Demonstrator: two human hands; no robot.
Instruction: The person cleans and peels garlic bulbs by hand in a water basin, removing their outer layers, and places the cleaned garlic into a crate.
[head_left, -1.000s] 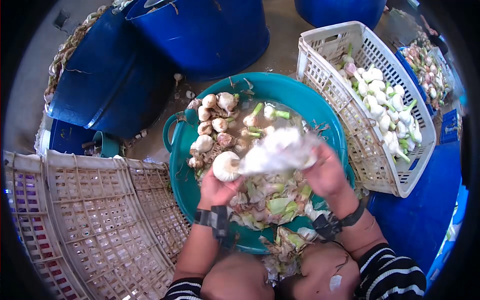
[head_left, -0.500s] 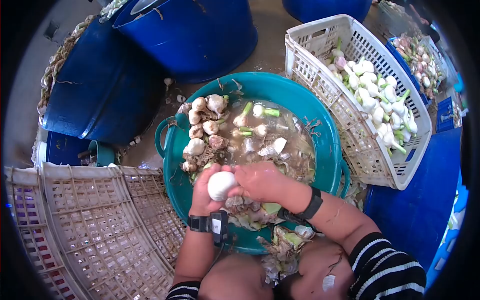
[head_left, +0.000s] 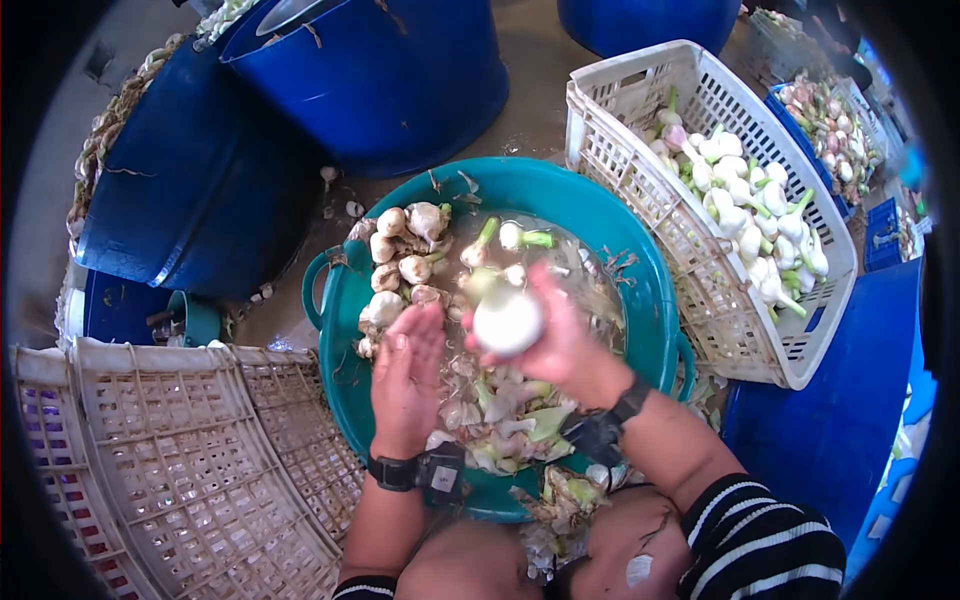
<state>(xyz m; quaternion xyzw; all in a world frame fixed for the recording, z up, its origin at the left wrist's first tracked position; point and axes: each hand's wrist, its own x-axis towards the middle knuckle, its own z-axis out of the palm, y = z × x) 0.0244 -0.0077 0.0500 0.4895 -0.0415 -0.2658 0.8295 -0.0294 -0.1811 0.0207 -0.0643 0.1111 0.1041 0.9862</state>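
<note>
A peeled white garlic bulb [head_left: 507, 321], blurred by motion, sits in my right hand [head_left: 562, 335] above the tub. My left hand [head_left: 405, 372] is apart from it, fingers stretched out and palm facing inward, with nothing in it. Below both hands stands a round teal tub [head_left: 655, 270] with murky water. Unpeeled garlic bulbs [head_left: 388, 277] are heaped along its left side. A few bulbs with green stems [head_left: 480, 245] lie in the water. Stripped garlic skins [head_left: 500, 425] pile up at the near side, partly behind my forearms.
A white plastic crate [head_left: 690, 270] of peeled garlic stands right of the tub. Another crate [head_left: 170, 450] is at the near left. Large blue barrels [head_left: 390, 90] stand behind. A blue bin of unpeeled garlic [head_left: 830, 130] is at the far right.
The garlic bulb has passed from between both hands into my right hand, which has moved right and up. My left hand has let go and opened.
</note>
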